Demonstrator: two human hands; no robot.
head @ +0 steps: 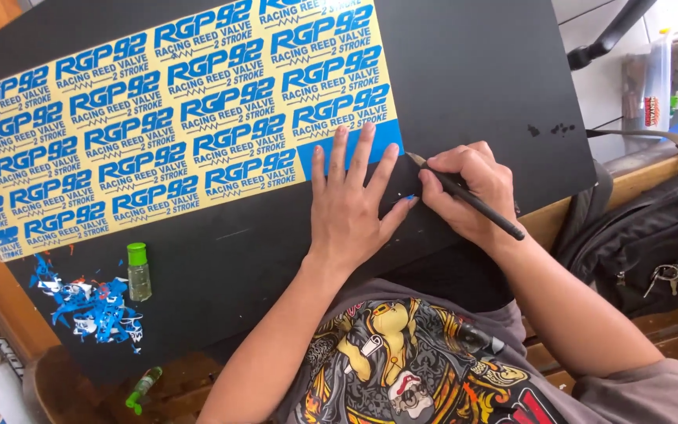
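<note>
My left hand point(348, 210) fingers spread flat on the yellow-and-blue sticker sheet point(174, 118), right hand point(468, 192) fingers pinching a slim black craft knife point(464, 196), tip just beside the sheet's blue corner.

Bare black board point(480, 71) lay open to the far right of the sticker sheet point(158, 118). Near left, a small green-capped bottle point(139, 272) and blue vinyl scraps point(88, 306) blocked passage; a dark bag point(653, 243) crowded the right edge
</note>
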